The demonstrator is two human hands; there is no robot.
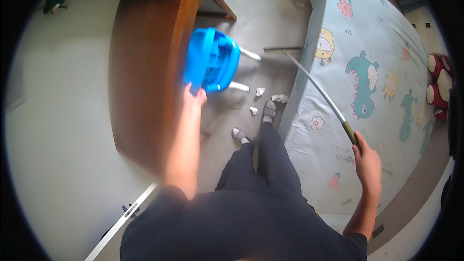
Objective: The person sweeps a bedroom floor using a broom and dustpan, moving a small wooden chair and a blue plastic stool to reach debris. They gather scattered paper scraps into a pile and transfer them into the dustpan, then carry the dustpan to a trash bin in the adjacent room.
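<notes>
My left hand (194, 96) grips the near edge of a blue plastic chair (217, 58) with white legs, beside the wooden table. My right hand (368, 163) is closed around the olive-green grip of a long-handled floor tool (322, 94), likely a broom. Its silver pole slants down over the bed's edge to a narrow dark-edged head (282, 50) at the floor. Between the chair and my slippered feet lie crumpled white paper pieces, one piece (260, 91) near a chair leg and a smaller piece (253, 110) below it. Another whitish scrap (280, 98) lies against my foot.
A brown wooden table (145, 72) stands on the left along a pale wall. To the right is a bed (337, 79) with a cartoon-printed sheet, and a red plush toy (440, 83) sits at its far side. A white door edge (121, 221) shows at lower left.
</notes>
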